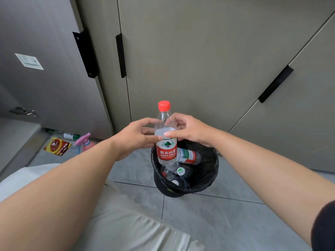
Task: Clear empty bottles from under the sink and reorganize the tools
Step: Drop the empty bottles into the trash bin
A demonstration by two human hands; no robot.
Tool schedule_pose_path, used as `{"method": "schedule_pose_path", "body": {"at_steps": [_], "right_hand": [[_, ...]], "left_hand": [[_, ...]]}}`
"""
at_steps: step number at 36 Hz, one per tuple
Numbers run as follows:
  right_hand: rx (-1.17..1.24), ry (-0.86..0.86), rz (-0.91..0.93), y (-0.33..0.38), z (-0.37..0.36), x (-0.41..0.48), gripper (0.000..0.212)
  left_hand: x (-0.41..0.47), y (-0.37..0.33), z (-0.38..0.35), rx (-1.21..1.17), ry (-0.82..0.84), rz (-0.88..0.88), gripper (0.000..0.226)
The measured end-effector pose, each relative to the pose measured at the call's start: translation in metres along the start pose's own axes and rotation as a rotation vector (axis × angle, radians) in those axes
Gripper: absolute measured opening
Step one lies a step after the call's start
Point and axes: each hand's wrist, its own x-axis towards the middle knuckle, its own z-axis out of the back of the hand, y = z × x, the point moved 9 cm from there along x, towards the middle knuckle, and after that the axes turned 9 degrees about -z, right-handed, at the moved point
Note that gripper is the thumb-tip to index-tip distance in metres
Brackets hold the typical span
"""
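Above black bin, upright red-capped bottle between left grip and right grip, both grasping its shoulder.

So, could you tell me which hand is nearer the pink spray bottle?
Left. The left hand grips the water bottle on the side facing the pink spray bottle; the right hand grips its far side, farther away.

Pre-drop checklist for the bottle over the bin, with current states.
1. Grip: left hand and right hand both hold the bottle: ok.
2. Held bottle above the bin opening: ok.
3. Red cap on: ok.
4. Held bottle empty: cannot tell.
5. Room in bin beside the bottles inside: ok, likely.
6. Floor cleared: not ok, another bottle lies by the open cabinet door.
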Motion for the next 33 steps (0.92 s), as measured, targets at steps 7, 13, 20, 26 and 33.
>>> {"method": "schedule_pose_path", "body": {"at_steps": [7,13,20,26,33], "right_hand": [[-0.462,0.048,-0.171,-0.063,0.019,-0.026,0.041],[-0.688,0.098,-0.252,-0.111,-0.001,-0.043,0.045],[-0.789,0.106,-0.256,-0.135,-0.021,-0.045,0.052],[-0.870,0.234,-0.306,-0.132,-0.036,-0.032,0.037],[-0.740,0.039,-0.146,-0.057,-0.038,0.007,0.033]], "left_hand": [[-0.004,0.006,0.011,0.198,-0.090,0.058,0.033],[-0.009,0.010,0.008,0.238,-0.046,0.108,0.022],[-0.017,0.018,0.021,0.271,-0.079,0.135,0.020],[-0.022,0.026,0.036,0.265,-0.138,0.146,0.017],[-0.029,0.026,0.071,0.279,-0.238,0.134,0.014]]}}
